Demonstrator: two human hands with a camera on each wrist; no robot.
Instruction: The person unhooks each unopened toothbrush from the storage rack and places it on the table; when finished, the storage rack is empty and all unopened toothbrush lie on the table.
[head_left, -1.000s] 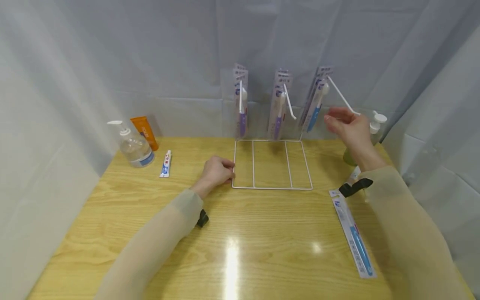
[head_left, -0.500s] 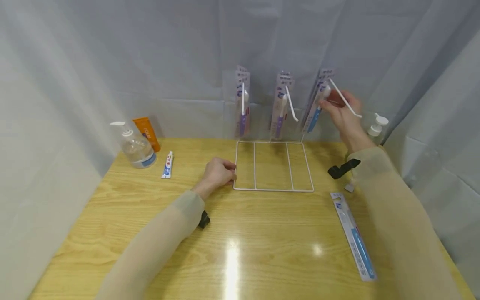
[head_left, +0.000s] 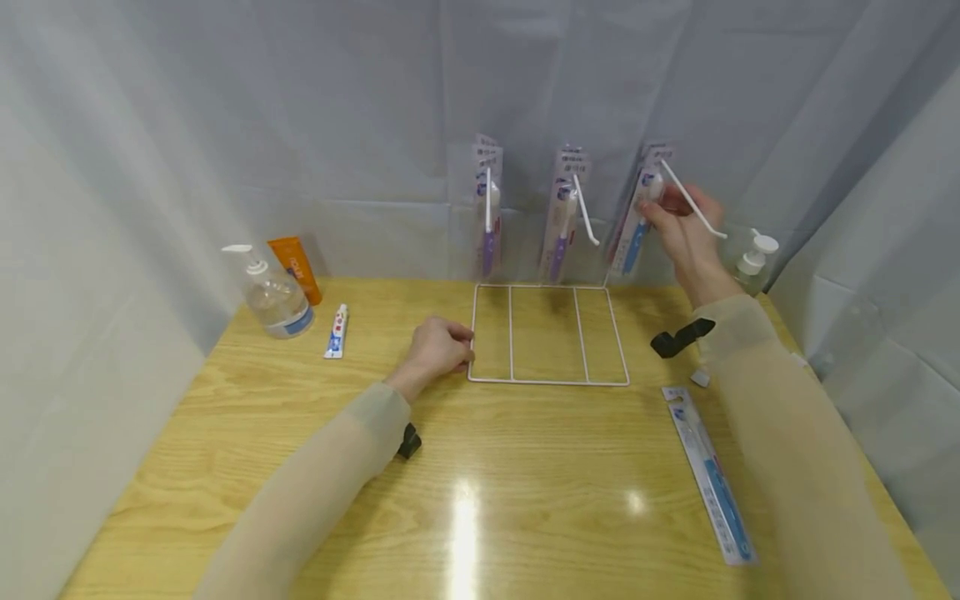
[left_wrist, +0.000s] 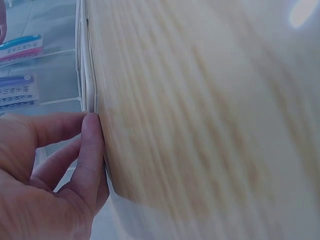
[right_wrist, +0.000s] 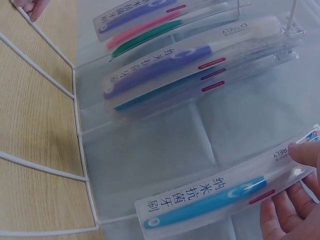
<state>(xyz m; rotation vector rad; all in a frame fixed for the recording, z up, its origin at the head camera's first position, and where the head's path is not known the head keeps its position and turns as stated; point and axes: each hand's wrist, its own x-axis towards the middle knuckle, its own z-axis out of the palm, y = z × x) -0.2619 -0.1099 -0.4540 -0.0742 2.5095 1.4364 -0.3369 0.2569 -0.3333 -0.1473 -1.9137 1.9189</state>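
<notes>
My right hand (head_left: pixel 693 237) holds a packaged blue toothbrush (right_wrist: pixel 210 202) that hangs on the right hook of the white wire rack (head_left: pixel 547 382). In the right wrist view the thumb lies over the pack and the fingers are beneath it. Low on the left, my left hand (head_left: pixel 437 345) pinches the rack's base wire between thumb and fingertips, as the left wrist view shows too. Packaged purple toothbrushes hang in front on the left hook (head_left: pixel 489 200) and the middle hook (head_left: pixel 585 212), with other packs behind them.
A packaged blue toothbrush (head_left: pixel 712 483) lies on the table at right. A clear pump bottle (head_left: pixel 276 302), an orange tube (head_left: pixel 297 271) and a small toothpaste tube (head_left: pixel 337 332) are at left. Another pump bottle (head_left: pixel 756 257) stands behind my right forearm.
My right hand has moved left from beside the right hook and taken hold of the front toothbrush pack, which has turned slightly. The left hand stays on the rack's base.
</notes>
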